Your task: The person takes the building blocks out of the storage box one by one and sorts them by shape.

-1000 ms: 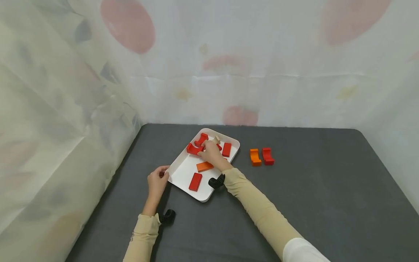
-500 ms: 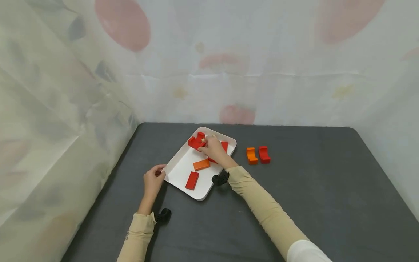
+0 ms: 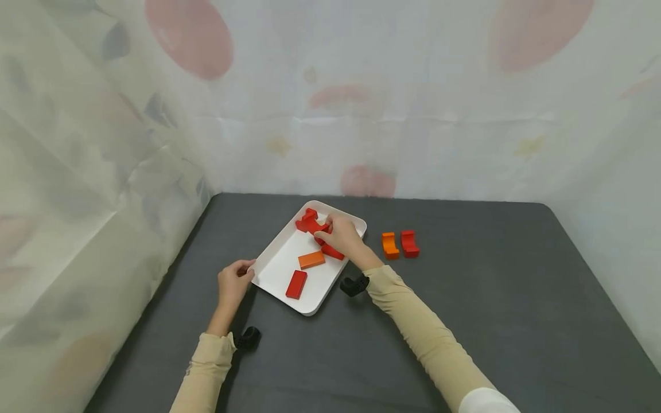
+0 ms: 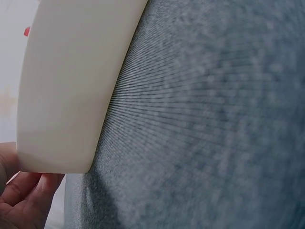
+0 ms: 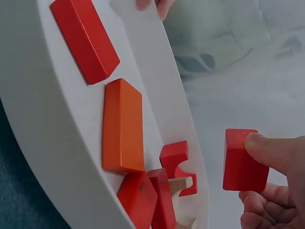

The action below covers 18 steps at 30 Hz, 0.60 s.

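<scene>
My right hand (image 3: 345,236) is over the far part of a white tray (image 3: 276,261). Between its thumb and fingers it pinches a red block (image 5: 244,162), raised above the other pieces in the right wrist view. At the tray's left corner, my left hand (image 3: 233,285) grips the rim, with thumb and fingers on either side of the wall. Inside the tray lie an orange block (image 5: 123,126), a red rectangular block (image 5: 86,42), more red blocks (image 5: 163,198), a red arch-shaped block (image 5: 180,164) and a pale wooden piece (image 5: 181,185).
Right of the tray, an orange arch block (image 3: 389,245) and a red arch block (image 3: 410,244) stand side by side on the dark grey table (image 3: 490,298). A patterned white curtain (image 3: 439,86) hangs behind the table and along its left side.
My right hand has picked up a red block among the pieces at the tray's far end and shifted slightly right over the tray. The left hand keeps its grip on the corner.
</scene>
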Each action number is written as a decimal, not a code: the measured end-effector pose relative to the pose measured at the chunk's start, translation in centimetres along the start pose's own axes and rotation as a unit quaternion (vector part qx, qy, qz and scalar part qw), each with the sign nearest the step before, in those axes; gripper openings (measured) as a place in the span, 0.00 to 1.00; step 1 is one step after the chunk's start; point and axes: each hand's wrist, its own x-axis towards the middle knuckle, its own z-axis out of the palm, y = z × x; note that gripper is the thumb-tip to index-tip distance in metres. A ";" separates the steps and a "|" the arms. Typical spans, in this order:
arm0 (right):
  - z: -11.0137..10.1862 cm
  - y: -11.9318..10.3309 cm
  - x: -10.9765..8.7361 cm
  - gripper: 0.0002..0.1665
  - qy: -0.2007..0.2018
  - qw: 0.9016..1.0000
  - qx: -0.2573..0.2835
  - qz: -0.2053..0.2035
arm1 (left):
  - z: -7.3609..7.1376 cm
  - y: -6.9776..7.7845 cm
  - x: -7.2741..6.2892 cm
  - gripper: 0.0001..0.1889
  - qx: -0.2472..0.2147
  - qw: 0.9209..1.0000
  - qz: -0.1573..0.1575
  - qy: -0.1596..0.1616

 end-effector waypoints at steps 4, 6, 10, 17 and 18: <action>-0.3 0.1 -0.6 0.16 0.015 1.000 0.015 0.003 | -0.4 0.0 -0.2 0.09 0.000 1.000 -0.010 -0.010; -0.5 0.4 -0.8 0.16 0.028 0.999 0.022 0.011 | -0.5 -0.1 -0.2 0.09 0.000 1.000 -0.011 -0.012; -0.9 1.2 -1.5 0.18 0.052 0.998 0.021 0.019 | -0.5 -0.3 -0.2 0.10 -0.014 1.000 -0.020 -0.005; -1.8 3.1 -2.9 0.19 0.105 0.994 0.032 0.014 | -0.3 -0.7 -0.3 0.10 -0.035 0.999 -0.040 0.007; -2.0 3.3 -3.2 0.19 0.116 0.993 0.034 0.010 | -0.2 -0.7 -0.3 0.09 -0.036 0.998 -0.042 0.010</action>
